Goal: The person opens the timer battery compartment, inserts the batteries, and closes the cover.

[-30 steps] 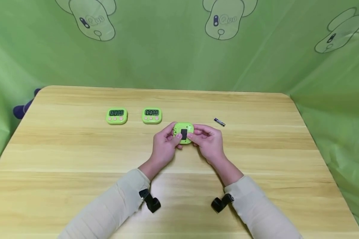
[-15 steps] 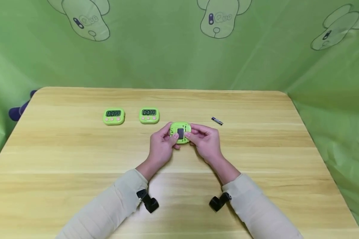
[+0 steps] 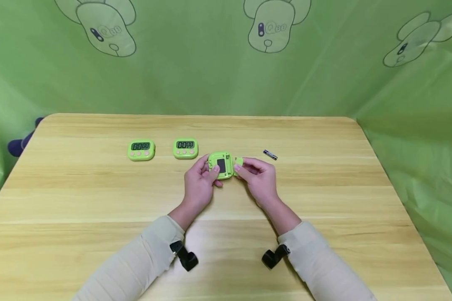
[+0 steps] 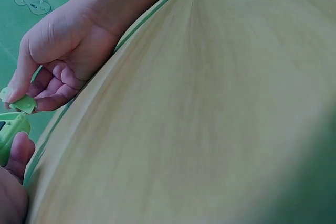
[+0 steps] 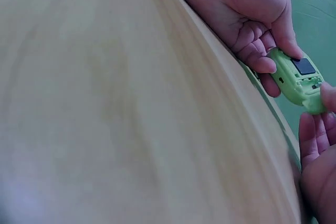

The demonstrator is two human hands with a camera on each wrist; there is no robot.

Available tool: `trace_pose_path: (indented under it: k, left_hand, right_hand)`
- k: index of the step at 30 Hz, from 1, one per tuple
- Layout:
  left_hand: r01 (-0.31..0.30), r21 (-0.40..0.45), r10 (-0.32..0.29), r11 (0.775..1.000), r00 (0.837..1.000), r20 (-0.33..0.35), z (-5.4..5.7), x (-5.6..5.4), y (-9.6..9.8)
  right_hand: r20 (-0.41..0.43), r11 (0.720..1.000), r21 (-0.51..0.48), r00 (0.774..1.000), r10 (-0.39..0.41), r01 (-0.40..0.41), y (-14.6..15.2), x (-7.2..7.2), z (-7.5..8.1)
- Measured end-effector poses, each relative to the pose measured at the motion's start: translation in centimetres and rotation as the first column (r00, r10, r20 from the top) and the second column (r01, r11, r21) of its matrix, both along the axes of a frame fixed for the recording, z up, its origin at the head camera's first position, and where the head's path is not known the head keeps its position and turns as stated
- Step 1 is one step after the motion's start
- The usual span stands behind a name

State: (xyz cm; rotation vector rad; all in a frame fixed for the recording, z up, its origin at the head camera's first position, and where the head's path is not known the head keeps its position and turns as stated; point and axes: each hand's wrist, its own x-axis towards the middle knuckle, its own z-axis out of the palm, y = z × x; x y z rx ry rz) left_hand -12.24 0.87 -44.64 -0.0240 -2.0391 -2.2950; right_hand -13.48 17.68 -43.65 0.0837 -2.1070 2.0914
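My left hand (image 3: 200,180) grips a green digital timer (image 3: 227,164), its back turned up, with the thumb on the dark square pad. Along the timer's right side the battery compartment lies uncovered. Between thumb and fingers my right hand (image 3: 260,177) pinches a small green battery cover (image 3: 239,161), just to the right of the timer. The left wrist view shows the cover (image 4: 22,103) a little apart from the timer body (image 4: 13,135). In the right wrist view the timer (image 5: 294,80) is tilted, and the cover is partly hidden by the right thumb.
Two more green timers, one at the left (image 3: 141,150) and one nearer the middle (image 3: 185,148), lie face up with digits showing. A small dark battery (image 3: 270,154) lies right of the hands. A green curtain (image 3: 196,75) hangs behind the wooden table (image 3: 98,196).
The cover has come off the timer's back, held in the right hand. The left hand has shifted slightly left with the timer, opening a gap between them.
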Motion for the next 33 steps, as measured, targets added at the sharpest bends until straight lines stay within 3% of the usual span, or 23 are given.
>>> trace_pose_path:
  k: [6, 10, 16, 19, 22, 23, 27, 30, 33]
  left_hand:
    - [-0.001, -0.002, 0.001, 1.000, 1.000, 0.001, 0.1, 0.1, 0.1]
    - [0.003, -0.013, -0.003, 1.000, 1.000, 0.011, 0.1, 0.1, 0.2]
    - [0.002, -0.016, -0.002, 1.000, 1.000, 0.015, 0.2, 0.0, 0.1]
    - [0.006, -0.020, -0.006, 1.000, 1.000, 0.024, 0.2, 0.0, 0.1]
    - [0.009, -0.025, -0.008, 1.000, 0.999, 0.033, 0.6, 0.0, 0.1]
    - [0.008, -0.025, -0.007, 1.000, 0.999, 0.034, 1.0, 0.2, 0.1]
    - [0.002, -0.018, -0.002, 1.000, 1.000, 0.012, 0.7, 0.3, 0.1]
    - [0.001, -0.011, -0.001, 1.000, 1.000, -0.002, -0.2, 0.0, 0.1]
    - [0.000, -0.009, 0.000, 1.000, 1.000, 0.007, -0.1, -0.1, 0.1]
  right_hand:
    - [0.034, 1.000, -0.004, 0.999, -0.021, 0.022, 0.3, -0.1, 0.1]
    - [0.064, 0.985, 0.166, 0.997, -0.051, 0.040, 1.2, -0.3, 0.2]
    - [0.042, 0.878, 0.475, 0.995, -0.088, 0.057, 2.2, -0.6, 0.5]
    - [0.016, 0.835, 0.545, 0.995, -0.094, 0.070, 2.5, -0.7, 0.4]
    - [-0.005, 0.811, 0.580, 0.996, -0.091, 0.077, 2.7, -0.8, 0.3]
    - [-0.007, 0.807, 0.586, 0.996, -0.088, 0.076, 2.7, -0.8, 0.3]
    - [-0.002, 0.810, 0.582, 0.996, -0.087, 0.072, 2.7, -0.8, 0.2]
    - [-0.007, 0.828, 0.553, 0.994, -0.107, 0.093, 2.8, -0.7, 0.2]
    - [-0.045, 0.849, 0.507, 0.988, -0.147, 0.149, 3.4, -0.6, 0.1]
